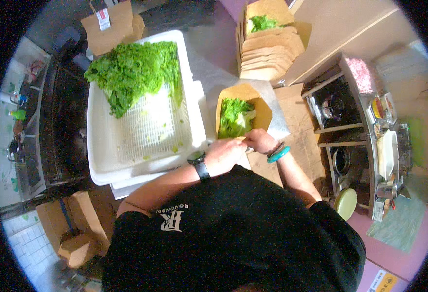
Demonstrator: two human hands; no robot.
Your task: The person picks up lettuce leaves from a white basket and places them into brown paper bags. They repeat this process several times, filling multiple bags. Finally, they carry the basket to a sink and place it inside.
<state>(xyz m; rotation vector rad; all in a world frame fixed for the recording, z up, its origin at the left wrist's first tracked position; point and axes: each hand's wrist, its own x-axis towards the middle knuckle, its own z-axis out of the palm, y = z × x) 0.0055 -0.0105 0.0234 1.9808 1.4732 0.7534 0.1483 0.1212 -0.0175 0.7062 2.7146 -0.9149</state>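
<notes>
An unfolded kraft paper food box stands before me with green leaf lettuce inside. My left hand, with a black watch on its wrist, grips the near edge of that box. Close beside it, my right hand pinches the same edge; a teal bracelet circles this wrist. The fingertips meet near a small folded flap, partly hidden by the hands. To the left, a white plastic basket with a slotted floor holds a heap of leaf lettuce at its far end and loose scraps nearer me.
A nested stack of kraft boxes, lettuce in the top one, stands at the far side against cardboard. Behind the basket is a paper bag. On the right is a shelf unit with pans and containers; an open carton sits lower left.
</notes>
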